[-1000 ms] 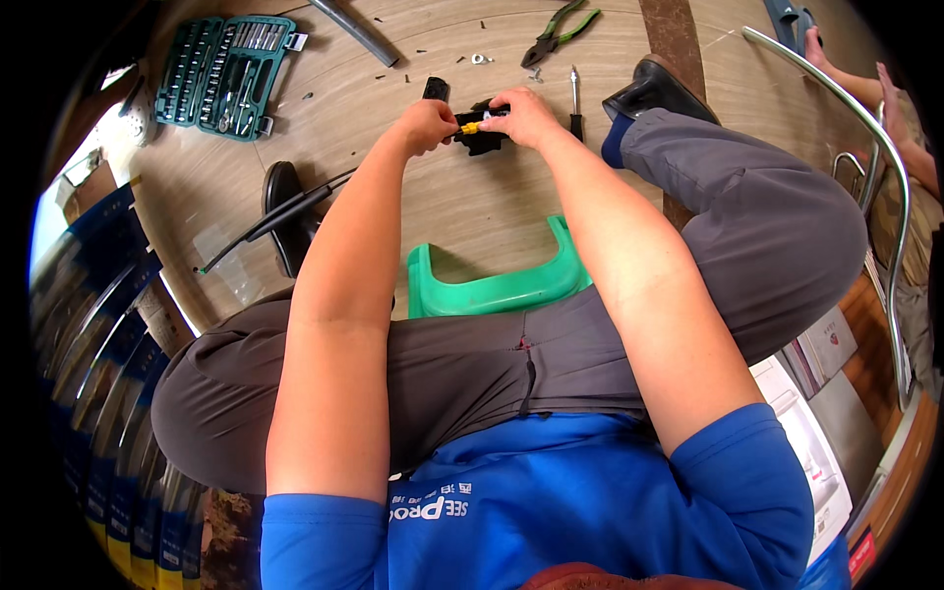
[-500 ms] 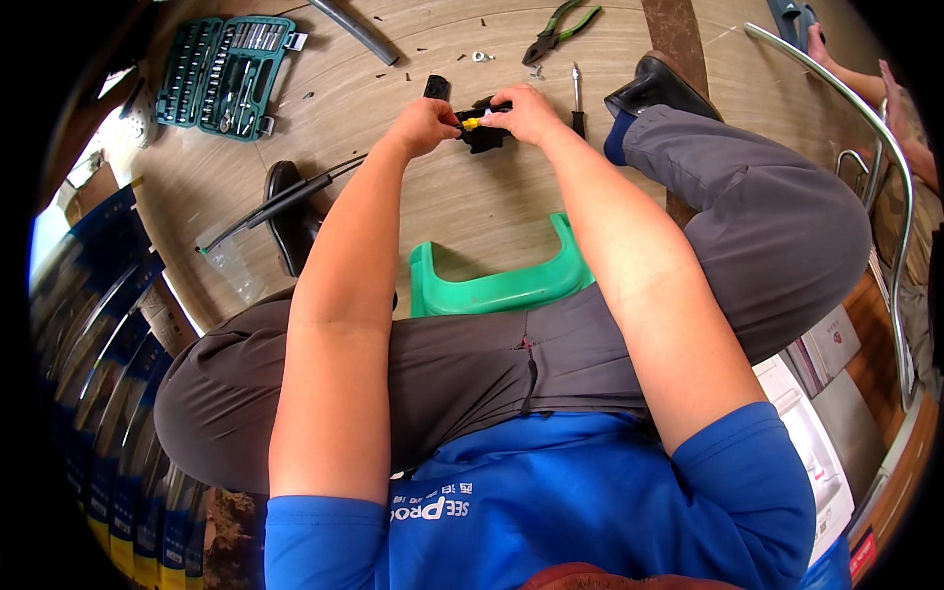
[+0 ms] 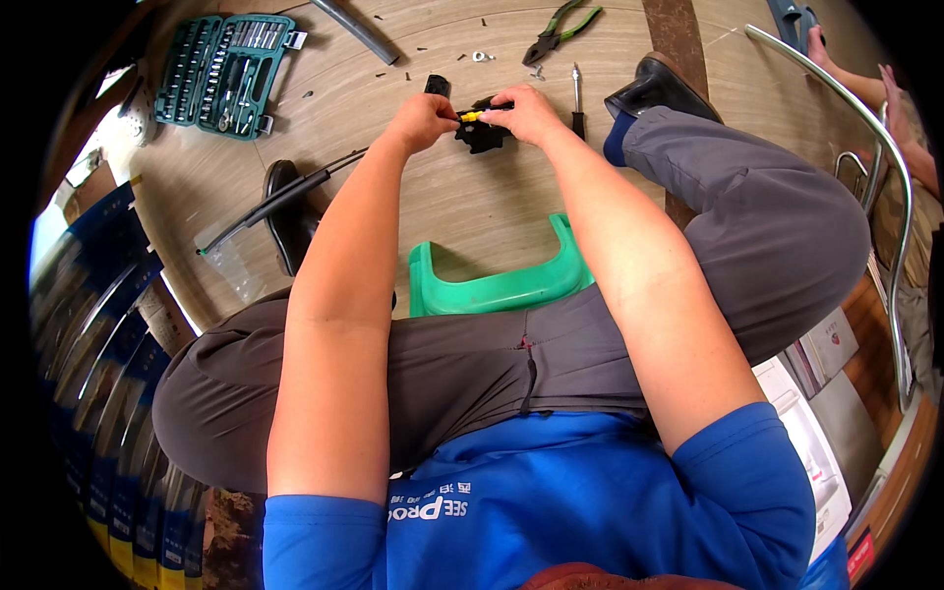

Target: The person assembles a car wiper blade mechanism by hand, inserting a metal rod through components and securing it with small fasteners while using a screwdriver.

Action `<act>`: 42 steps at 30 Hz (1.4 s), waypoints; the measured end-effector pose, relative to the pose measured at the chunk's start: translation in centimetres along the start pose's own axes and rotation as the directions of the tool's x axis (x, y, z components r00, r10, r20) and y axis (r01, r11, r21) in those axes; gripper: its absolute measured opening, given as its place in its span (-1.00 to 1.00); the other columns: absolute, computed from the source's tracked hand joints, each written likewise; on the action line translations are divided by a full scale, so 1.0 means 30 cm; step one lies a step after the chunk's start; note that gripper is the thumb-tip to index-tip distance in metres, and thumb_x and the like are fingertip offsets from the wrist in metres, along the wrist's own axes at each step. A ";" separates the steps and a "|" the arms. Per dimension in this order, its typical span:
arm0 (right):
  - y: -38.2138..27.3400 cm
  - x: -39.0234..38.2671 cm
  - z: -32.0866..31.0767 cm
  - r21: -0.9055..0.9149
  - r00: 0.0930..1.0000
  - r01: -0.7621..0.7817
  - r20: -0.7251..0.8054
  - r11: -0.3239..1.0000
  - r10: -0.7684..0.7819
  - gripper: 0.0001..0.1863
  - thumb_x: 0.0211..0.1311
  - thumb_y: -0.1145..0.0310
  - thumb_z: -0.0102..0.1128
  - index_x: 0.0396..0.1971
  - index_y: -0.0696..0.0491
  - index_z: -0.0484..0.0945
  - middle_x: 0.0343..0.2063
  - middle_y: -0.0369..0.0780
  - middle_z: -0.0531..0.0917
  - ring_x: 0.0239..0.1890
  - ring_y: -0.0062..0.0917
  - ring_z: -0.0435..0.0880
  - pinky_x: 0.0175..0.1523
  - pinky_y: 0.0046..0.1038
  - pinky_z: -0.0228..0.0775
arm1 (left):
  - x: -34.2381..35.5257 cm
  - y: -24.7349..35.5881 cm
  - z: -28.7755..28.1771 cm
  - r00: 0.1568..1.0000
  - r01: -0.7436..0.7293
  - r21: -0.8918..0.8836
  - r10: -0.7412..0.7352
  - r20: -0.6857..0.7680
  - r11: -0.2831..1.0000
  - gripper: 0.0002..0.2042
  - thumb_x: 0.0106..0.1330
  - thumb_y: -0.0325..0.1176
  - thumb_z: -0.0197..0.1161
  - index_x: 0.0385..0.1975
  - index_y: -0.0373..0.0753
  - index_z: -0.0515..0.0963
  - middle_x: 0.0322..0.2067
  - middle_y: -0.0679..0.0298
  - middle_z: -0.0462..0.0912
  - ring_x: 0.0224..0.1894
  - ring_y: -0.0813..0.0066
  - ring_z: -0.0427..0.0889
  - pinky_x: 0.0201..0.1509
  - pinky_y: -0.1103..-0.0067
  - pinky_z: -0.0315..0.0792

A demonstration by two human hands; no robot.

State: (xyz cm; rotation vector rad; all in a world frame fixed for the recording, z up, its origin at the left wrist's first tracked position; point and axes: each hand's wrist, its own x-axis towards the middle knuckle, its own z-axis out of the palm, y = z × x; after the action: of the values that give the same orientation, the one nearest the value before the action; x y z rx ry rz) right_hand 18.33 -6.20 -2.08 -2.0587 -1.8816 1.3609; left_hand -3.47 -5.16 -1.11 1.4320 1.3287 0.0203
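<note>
Black part half-hidden under hands

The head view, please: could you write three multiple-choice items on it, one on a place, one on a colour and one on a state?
1. Where does the socket set lie?
A. on the floor, upper left
B. on the stool
C. on the person's lap

2. What colour is the stool?
A. red
B. green
C. white

3. How is the socket set's case?
A. shut
B. open
C. upside down

Answers:
1 A: it lies on the wood floor, left of the left hand.
2 B: its seat shows green between the legs.
3 B: rows of sockets show inside.

The right hand and the left hold a small black part.
</note>
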 end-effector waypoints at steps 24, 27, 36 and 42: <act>-0.010 0.022 0.005 0.005 0.994 -0.105 0.029 0.994 0.105 -0.46 -0.12 -0.13 0.46 -0.19 -0.06 0.69 -0.08 -0.22 0.64 0.02 -0.36 0.57 0.17 -0.26 0.28 | 0.017 -0.001 -0.023 1.000 -0.003 0.087 0.004 -0.014 0.996 -0.83 0.10 -0.36 0.36 -0.35 -0.26 0.67 -0.43 0.20 0.70 -0.37 0.42 0.62 -0.23 0.51 0.47; -0.007 0.028 0.013 0.050 0.990 -0.127 0.065 0.991 0.124 -0.46 -0.12 -0.13 0.46 -0.19 -0.07 0.69 -0.08 -0.22 0.64 0.03 -0.35 0.56 0.17 -0.26 0.28 | 0.013 -0.002 -0.019 0.999 0.019 0.068 -0.018 -0.029 0.997 -0.84 0.09 -0.34 0.36 -0.37 -0.26 0.67 -0.44 0.19 0.70 -0.39 0.41 0.63 -0.24 0.49 0.47; 0.006 0.035 0.023 0.054 0.995 -0.101 0.033 0.993 0.099 -0.49 -0.10 -0.12 0.45 -0.22 -0.07 0.70 -0.16 -0.24 0.68 -0.05 -0.39 0.62 0.15 -0.27 0.33 | -0.016 0.018 -0.005 0.993 0.032 0.106 -0.020 -0.112 0.994 -0.82 0.06 -0.26 0.38 -0.41 -0.19 0.68 -0.43 0.15 0.69 -0.35 0.23 0.64 -0.22 0.42 0.50; 0.041 0.045 0.013 0.135 0.994 -0.085 0.078 0.987 0.075 -0.53 -0.06 -0.05 0.45 -0.20 -0.06 0.69 -0.23 -0.25 0.72 -0.16 -0.41 0.66 0.03 -0.35 0.45 | -0.024 0.040 0.007 0.989 0.071 0.102 -0.057 -0.136 0.992 -0.83 0.07 -0.27 0.37 -0.41 -0.20 0.67 -0.43 0.13 0.68 -0.35 0.20 0.64 -0.22 0.40 0.49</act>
State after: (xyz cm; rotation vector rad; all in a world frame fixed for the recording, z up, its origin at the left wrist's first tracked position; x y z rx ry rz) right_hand 18.90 -5.62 -3.76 -2.0655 -1.6931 1.5567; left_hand -2.78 -5.49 0.09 1.4983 1.5038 0.0025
